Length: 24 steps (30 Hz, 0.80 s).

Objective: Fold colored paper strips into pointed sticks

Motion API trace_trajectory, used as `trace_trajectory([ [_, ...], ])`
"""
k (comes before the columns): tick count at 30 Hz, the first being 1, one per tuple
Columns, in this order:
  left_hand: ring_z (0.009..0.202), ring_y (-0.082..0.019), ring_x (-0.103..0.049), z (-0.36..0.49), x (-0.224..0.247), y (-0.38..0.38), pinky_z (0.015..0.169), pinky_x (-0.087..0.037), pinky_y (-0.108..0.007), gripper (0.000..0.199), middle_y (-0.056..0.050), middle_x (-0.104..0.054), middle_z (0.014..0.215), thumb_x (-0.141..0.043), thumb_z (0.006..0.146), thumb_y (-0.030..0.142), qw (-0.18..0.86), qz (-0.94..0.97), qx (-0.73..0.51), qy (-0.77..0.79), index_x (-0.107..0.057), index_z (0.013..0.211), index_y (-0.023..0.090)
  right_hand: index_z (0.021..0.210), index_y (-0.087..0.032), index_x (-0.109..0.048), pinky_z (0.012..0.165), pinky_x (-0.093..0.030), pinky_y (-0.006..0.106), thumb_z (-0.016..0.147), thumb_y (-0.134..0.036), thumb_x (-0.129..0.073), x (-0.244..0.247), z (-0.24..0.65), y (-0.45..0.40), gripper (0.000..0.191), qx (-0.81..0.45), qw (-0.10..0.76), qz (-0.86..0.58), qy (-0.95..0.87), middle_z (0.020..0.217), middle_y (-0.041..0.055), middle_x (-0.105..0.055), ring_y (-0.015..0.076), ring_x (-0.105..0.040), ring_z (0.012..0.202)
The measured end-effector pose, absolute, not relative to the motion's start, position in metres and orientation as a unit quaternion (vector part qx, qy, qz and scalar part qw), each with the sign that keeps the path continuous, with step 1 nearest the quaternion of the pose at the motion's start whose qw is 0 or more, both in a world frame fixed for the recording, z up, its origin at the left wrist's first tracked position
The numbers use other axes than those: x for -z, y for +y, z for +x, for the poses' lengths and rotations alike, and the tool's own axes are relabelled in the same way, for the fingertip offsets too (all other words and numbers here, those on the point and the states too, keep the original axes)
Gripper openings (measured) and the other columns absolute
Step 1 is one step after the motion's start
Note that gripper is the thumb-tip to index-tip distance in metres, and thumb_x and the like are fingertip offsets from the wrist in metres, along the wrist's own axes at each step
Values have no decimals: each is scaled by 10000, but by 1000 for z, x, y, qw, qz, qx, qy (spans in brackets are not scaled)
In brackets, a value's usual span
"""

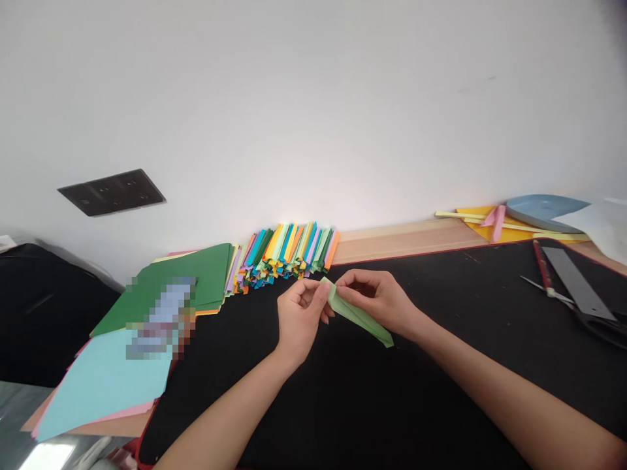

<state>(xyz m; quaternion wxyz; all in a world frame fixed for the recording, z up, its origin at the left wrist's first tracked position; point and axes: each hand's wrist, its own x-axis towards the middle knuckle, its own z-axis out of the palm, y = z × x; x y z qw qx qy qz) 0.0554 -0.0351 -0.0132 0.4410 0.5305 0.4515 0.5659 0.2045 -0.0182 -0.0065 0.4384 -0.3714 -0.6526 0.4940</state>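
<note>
A folded strip of light green paper (360, 316) is held above the black mat (343, 405), slanting down to the right. My left hand (301, 313) pinches its upper left end between thumb and fingers. My right hand (377, 297) has its thumb and index finger closed on the strip's upper edge, close to the left fingertips. The lower right end of the strip hangs free below my right hand. Behind my hands lies a pile of folded paper strips (287, 254) in many colours.
Stacked coloured sheets, green (210, 274) and light blue (108, 385), lie at left. At right are scissors (600, 326), a metal ruler (578, 284), a red-handled tool (542, 264), a blue plate (543, 209) and pink paper (498, 223). A wall (313, 130) stands behind.
</note>
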Motion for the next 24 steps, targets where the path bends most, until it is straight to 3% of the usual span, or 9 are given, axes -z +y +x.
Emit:
trace_trajectory([
  [17,362,-66,-478,57,8,-37,377,-368,-171,280,33,-545,441,-654,744,381,445,539,-549,459,-539,647,145,669,-154,-575,536,-430,226,798,-408,-572,10,203,-19,284,-514,431,-341,-659,628,10,-608,120,-548,574],
  [24,396,-93,-506,56,12,-34,359,-372,-195,384,13,-534,489,-449,864,474,496,531,-563,393,-532,681,147,658,-156,-569,518,-410,212,795,-386,-573,8,206,-18,268,-506,431,-351,-659,618,1,-579,107,-504,563],
])
